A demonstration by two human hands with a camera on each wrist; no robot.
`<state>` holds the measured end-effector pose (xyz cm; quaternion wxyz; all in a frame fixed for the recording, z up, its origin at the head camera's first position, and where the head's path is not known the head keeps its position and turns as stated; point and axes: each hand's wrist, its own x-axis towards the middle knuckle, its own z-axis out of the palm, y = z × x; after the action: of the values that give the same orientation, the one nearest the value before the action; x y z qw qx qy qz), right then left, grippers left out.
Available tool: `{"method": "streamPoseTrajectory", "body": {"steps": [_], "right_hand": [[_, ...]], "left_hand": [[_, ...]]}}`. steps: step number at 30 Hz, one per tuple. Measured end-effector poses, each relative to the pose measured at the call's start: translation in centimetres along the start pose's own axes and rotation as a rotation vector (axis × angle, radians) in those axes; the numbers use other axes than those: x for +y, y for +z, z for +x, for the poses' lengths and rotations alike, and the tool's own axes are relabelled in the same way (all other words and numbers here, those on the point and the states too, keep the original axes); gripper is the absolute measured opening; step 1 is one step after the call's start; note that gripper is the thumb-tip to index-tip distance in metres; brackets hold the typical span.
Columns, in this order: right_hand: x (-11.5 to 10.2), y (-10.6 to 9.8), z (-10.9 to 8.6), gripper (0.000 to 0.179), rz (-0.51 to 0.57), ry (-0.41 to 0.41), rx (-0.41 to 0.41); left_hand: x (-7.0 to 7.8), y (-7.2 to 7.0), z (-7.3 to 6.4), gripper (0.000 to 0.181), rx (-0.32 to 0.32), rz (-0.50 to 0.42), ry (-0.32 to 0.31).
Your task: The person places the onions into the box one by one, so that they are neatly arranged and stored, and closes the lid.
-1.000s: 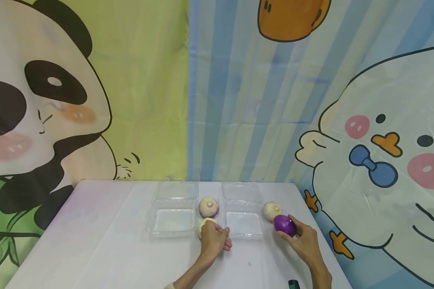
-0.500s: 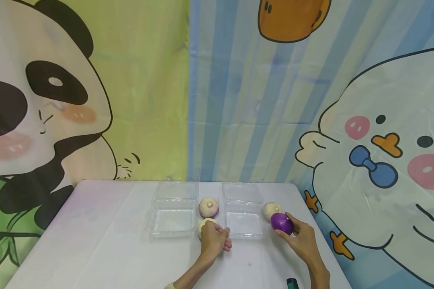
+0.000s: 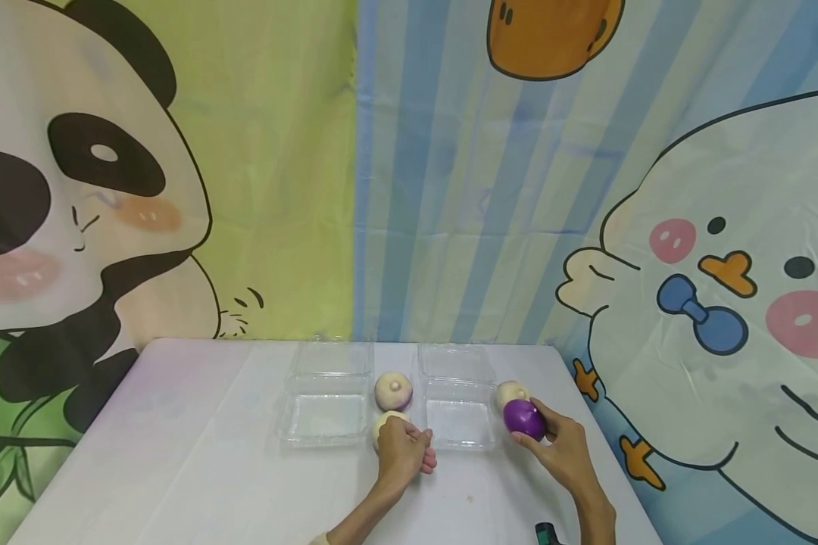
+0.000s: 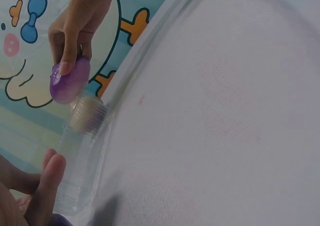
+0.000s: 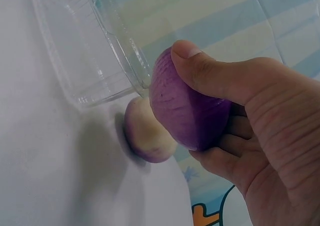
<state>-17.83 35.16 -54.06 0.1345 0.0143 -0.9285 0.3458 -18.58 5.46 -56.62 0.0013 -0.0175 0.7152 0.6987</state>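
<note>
Between the thumb and curled fingers of my right hand [image 3: 562,454] is a purple turnip [image 3: 524,420], held with its purple side toward the head camera. A pale turnip [image 3: 511,391] stands close behind it, root nub up; the right wrist view shows a purple lower rim on this turnip [image 5: 148,131]. My left hand [image 3: 402,454] is at a cream turnip [image 3: 382,425] between two plastic boxes and covers much of it. Whether its hidden fingers grip or merely touch that turnip, I cannot tell. Just behind sits another turnip [image 3: 393,391], cream with a purple underside.
Two clear plastic boxes, one left [image 3: 327,440] and one right [image 3: 458,443], stand with lids folded back. A dark green object [image 3: 547,534] lies at the front edge of view. The white table [image 3: 198,454] meets a cartoon-printed curtain [image 3: 423,189].
My right hand has moved slightly left and toward the back with the purple turnip, which now overlaps the pale turnip more. My left hand has stayed in place.
</note>
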Motion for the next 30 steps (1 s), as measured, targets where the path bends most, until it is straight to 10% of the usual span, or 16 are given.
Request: {"method": "streamPoseTrajectory", "body": {"steps": [30], "right_hand": [[-1.1,0.6,0.8,0.082,0.034,-0.033,-0.023]], "left_hand": [[-0.1,0.0,0.0,0.012,0.006,0.014,0.006]]}}
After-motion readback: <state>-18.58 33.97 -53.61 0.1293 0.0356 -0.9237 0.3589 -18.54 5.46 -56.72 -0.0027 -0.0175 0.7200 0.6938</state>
